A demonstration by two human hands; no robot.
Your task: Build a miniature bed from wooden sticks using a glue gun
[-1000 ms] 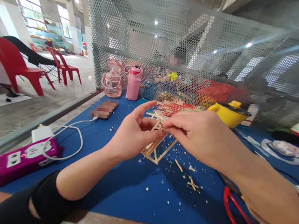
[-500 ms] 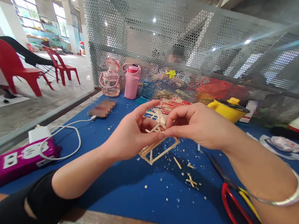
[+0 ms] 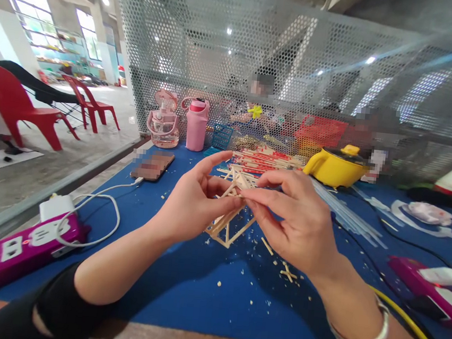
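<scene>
Above the blue table, my left hand (image 3: 198, 204) is closed on the left side of a small frame of thin wooden sticks (image 3: 228, 233), its index finger raised. My right hand (image 3: 293, 213) pinches at the top of the same frame, fingertips close to my left thumb. The fingers partly hide the frame's upper part. Behind it lies a pile of red-tipped sticks (image 3: 267, 158). Loose stick pieces (image 3: 288, 273) and crumbs are scattered on the blue table top (image 3: 197, 300) below and to the right of the frame.
Pink bottles (image 3: 196, 125) and a phone (image 3: 152, 165) stand or lie at the back left. A purple power strip (image 3: 23, 240) is at left, another (image 3: 430, 288) at right. Clear glue sticks (image 3: 349, 216) and a yellow pot (image 3: 336, 167) are at back right. People sit behind the mesh.
My right forearm has swung left and lower, and my right hand has turned, its fingers still at the frame. The red-handled scissors are no longer visible; the glue sticks and right power strip now show.
</scene>
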